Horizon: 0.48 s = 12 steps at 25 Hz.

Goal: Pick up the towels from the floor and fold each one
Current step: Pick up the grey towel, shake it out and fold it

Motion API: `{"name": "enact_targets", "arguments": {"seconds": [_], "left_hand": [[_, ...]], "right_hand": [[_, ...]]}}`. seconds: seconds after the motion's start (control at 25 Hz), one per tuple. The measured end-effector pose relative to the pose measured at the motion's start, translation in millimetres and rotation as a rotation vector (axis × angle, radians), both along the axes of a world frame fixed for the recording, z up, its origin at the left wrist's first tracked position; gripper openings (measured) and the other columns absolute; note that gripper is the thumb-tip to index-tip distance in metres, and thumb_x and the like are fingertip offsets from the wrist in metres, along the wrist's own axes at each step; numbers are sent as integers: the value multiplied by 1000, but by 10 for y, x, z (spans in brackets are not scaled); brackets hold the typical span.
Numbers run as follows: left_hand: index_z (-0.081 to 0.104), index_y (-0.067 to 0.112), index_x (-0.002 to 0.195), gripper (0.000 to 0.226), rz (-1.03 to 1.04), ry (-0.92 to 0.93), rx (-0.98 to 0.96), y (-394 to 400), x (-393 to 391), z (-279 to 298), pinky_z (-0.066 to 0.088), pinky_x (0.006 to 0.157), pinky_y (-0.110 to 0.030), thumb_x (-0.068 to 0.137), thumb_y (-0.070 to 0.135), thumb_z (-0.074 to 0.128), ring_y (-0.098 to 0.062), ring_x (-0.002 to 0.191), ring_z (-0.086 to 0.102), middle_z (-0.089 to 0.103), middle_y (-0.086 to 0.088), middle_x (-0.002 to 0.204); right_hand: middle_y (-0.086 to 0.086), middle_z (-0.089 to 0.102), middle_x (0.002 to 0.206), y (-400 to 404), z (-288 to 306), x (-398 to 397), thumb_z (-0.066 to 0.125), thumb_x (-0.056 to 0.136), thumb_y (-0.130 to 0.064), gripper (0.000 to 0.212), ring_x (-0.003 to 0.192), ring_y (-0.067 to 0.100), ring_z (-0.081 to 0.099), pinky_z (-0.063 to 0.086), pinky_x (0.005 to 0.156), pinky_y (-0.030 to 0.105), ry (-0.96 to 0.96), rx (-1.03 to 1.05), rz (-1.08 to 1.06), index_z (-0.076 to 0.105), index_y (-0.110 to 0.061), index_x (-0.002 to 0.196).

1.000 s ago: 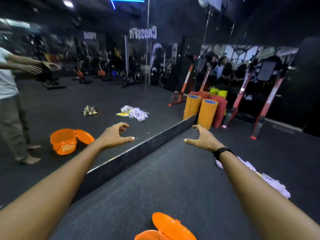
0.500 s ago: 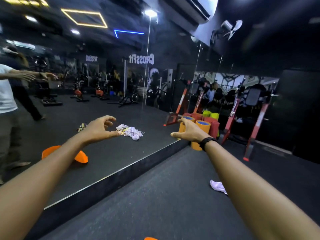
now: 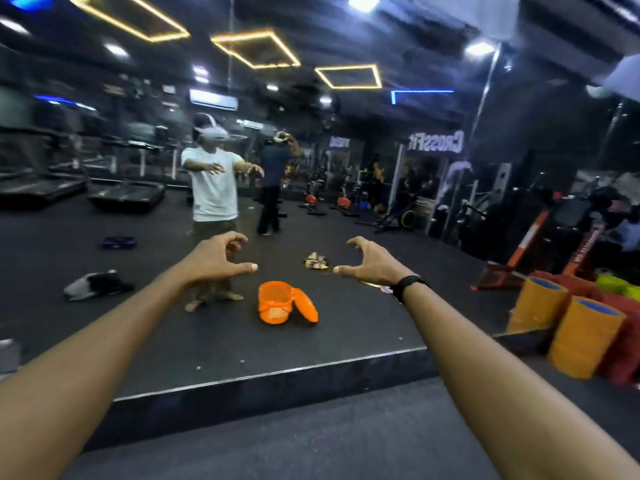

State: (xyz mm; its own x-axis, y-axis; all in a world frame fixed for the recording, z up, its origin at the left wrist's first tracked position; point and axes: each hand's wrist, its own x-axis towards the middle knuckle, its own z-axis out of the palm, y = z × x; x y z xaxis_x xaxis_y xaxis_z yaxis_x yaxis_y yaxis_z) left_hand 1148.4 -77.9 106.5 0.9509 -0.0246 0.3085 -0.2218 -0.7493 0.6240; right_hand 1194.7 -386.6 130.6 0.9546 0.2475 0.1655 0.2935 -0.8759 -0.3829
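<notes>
Dark rubbery gym floor point(image 3: 346, 445) runs up to a big wall mirror point(image 3: 346, 334) with a black base strip. Standing on the floor at right, touching each other: two yellow foam rollers with blue ends point(image 3: 585, 337), red pads behind. In the reflection (not direct): orange plastic basket with lid, small crumpled cloth heap.

A bright orange plastic basket point(image 3: 275, 302) with holes sits below, between the hands. A brown and white crumpled towel point(image 3: 316, 261) lies between them. Yellow foam rolls with blue tops point(image 3: 585, 336) stand far right. The floor point(image 3: 311, 445) is dark grey.
</notes>
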Motion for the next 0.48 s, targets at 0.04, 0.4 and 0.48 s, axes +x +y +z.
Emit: {"name": "enact_targets", "arguments": {"seconds": [0.04,0.4,0.48], "left_hand": [[51,18,132,66,47,-5,3,360,-121,-1,44,96,-30,75,40,78,-17,115,55,58,-5,128],[51,18,130,69,513,54,67,3044,-1574,-209,43,96,-30,72,44,79,-17,111,56,58,-7,127],[52,17,130,78,598,84,78,3430,-1940,-267,43,100,-33,66,53,80,-19,115,56,59,-6,127]], "right_hand": [[8,42,144,399,-3,32,71,77,-54,81,129,26,44,40,105,46,11,2,51,35,-22,142],[10,44,143,3754,-162,-258,71,79,-52,78,130,25,44,39,105,37,22,13,558,39,-16,140],[9,44,144,4283,-227,-400,71,79,-50,77,131,24,44,38,104,35,49,29,653,39,-15,140]]}}
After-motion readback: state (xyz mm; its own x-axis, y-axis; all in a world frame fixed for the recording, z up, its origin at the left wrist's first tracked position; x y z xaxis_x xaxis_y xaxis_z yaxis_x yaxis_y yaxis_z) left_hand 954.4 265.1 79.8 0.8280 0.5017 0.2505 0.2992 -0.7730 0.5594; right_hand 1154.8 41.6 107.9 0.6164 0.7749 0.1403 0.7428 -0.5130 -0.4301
